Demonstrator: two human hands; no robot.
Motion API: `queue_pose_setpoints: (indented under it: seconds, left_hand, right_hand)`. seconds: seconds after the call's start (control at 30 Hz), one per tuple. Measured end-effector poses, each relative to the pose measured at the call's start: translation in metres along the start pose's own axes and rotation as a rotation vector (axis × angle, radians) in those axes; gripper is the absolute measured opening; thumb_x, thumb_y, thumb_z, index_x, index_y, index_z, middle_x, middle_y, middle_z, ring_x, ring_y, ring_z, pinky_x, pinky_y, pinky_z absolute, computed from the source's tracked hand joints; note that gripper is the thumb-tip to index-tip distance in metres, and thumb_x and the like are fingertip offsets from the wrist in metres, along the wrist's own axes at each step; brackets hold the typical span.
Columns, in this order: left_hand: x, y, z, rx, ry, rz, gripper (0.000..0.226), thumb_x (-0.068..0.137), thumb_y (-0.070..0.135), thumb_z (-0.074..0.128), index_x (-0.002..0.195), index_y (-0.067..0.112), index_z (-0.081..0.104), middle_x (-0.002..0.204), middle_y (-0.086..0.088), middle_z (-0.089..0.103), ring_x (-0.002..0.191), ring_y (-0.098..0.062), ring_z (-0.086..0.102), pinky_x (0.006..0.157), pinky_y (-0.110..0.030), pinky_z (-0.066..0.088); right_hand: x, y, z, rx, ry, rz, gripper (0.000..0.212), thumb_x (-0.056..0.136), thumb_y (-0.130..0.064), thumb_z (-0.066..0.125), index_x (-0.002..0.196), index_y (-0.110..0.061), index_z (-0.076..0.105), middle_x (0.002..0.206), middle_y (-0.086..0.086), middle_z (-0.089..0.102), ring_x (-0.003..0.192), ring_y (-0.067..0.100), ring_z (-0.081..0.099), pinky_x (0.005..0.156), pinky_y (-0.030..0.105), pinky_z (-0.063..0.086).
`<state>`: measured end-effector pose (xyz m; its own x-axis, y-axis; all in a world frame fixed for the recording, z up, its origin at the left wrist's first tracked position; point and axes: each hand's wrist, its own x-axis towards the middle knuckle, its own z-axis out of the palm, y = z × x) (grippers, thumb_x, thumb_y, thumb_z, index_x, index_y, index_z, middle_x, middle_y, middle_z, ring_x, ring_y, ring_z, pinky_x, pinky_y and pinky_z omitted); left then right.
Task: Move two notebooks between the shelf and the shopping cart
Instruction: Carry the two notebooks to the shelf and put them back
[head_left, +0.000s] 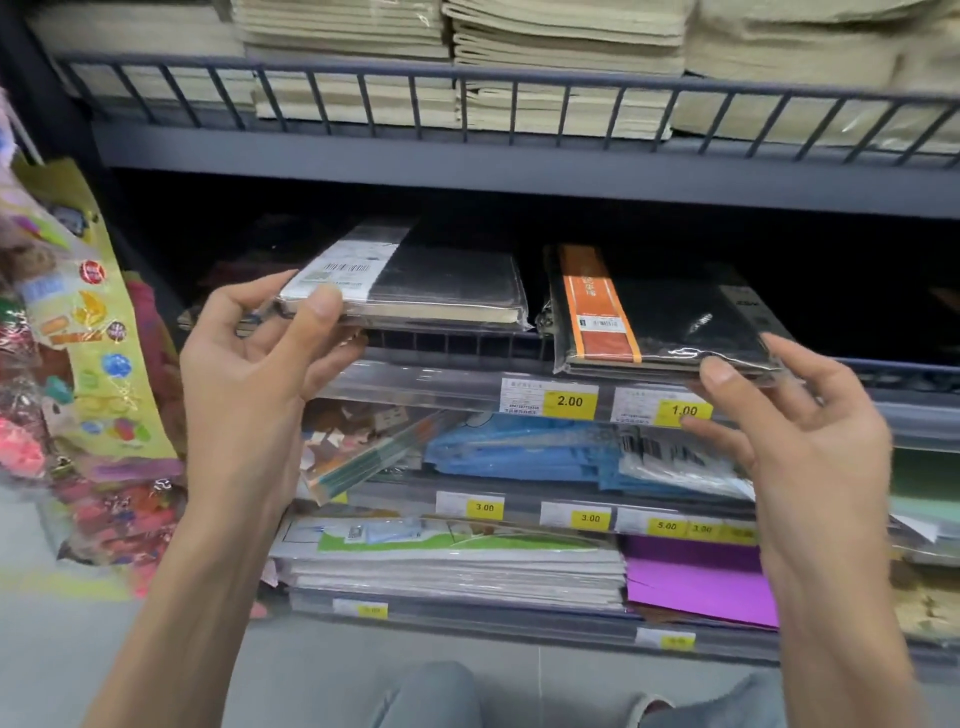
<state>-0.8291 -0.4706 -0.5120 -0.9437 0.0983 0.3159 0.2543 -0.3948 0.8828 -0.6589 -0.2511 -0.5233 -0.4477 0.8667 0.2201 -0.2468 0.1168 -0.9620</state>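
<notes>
Left hand (249, 358): grasping. The thumb lies on top of the near left corner of the white-banded notebook (415, 280) and the fingers curl underneath. The notebook lies nearly flat and runs rightward and away from this hand. Its far part is over the front rail of the shelf (415, 384).

Right hand (795, 431): grasping. The thumb presses the near right corner of the orange-banded notebook (660, 322), with the forefinger behind that corner. This notebook runs leftward and away from the hand, tilted slightly down toward the person, and also sits at the shelf's front edge.

The two notebooks lie between the hands, near each other but apart, and each is held at its outer corner only.

Assessment: no shopping cart is in view, so its bearing from either hand cannot be told. Each hand is already nearest its own notebook, so no handover looks necessary.
</notes>
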Motion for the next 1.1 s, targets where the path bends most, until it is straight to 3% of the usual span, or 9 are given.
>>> queue_pose_setpoints:
  seconds: [0.07,0.27,0.6,0.87,1.03,1.1]
  left_hand:
    - [-0.001,-0.001,0.001,0.011,-0.018,-0.002,0.046,0.080,0.025,0.075,0.120,0.011,0.054,0.088,0.002,0.077,0.098,-0.020,0.074,0.084,-0.032,0.059]
    - [0.002,-0.007,0.004,0.020,-0.014,0.014,0.046,0.080,0.023,0.076,0.120,0.012,0.054,0.093,0.000,0.077,0.101,-0.020,0.073,0.083,-0.030,0.058]
    - [0.020,-0.016,0.002,0.121,0.010,0.049,0.034,0.085,0.022,0.076,0.109,0.019,0.052,0.082,0.004,0.076,0.086,-0.013,0.075,0.086,-0.036,0.058]
    - [0.033,-0.028,0.004,0.184,0.035,0.097,0.027,0.086,0.022,0.077,0.102,0.020,0.055,0.088,-0.005,0.072,0.084,-0.018,0.074,0.071,-0.033,0.061]
    - [0.040,-0.034,0.004,0.285,0.037,0.117,0.032,0.086,0.031,0.077,0.106,0.022,0.053,0.076,-0.008,0.069,0.057,-0.019,0.067,0.050,-0.024,0.051]
    - [0.043,-0.036,0.004,0.318,0.050,0.116,0.036,0.085,0.034,0.077,0.109,0.020,0.054,0.075,-0.007,0.068,0.053,-0.017,0.062,0.046,-0.021,0.046]
  right_hand:
    - [0.002,0.002,0.001,-0.006,0.003,-0.002,0.055,0.078,-0.027,0.081,0.127,-0.023,0.057,0.138,0.009,0.059,0.094,0.015,0.075,0.082,0.037,0.061]
    - [0.006,0.004,0.005,-0.037,0.009,-0.026,0.049,0.081,-0.026,0.080,0.124,-0.022,0.056,0.134,0.001,0.062,0.078,0.013,0.076,0.092,0.049,0.056]
    - [0.020,0.011,0.018,-0.117,0.058,-0.097,0.037,0.082,-0.029,0.081,0.107,-0.029,0.053,0.110,0.005,0.073,0.080,0.011,0.076,0.089,0.049,0.058]
    - [0.041,0.023,0.026,-0.173,0.099,-0.136,0.049,0.079,-0.038,0.083,0.117,-0.017,0.058,0.110,0.012,0.069,0.088,0.018,0.074,0.068,0.031,0.061]
    - [0.046,0.027,0.029,-0.263,0.135,-0.154,0.050,0.077,-0.051,0.080,0.115,-0.025,0.060,0.087,-0.002,0.070,0.081,0.025,0.070,0.073,0.050,0.060]
    - [0.048,0.027,0.031,-0.271,0.141,-0.157,0.051,0.076,-0.056,0.080,0.113,-0.027,0.061,0.091,-0.001,0.069,0.081,0.026,0.069,0.078,0.052,0.058]
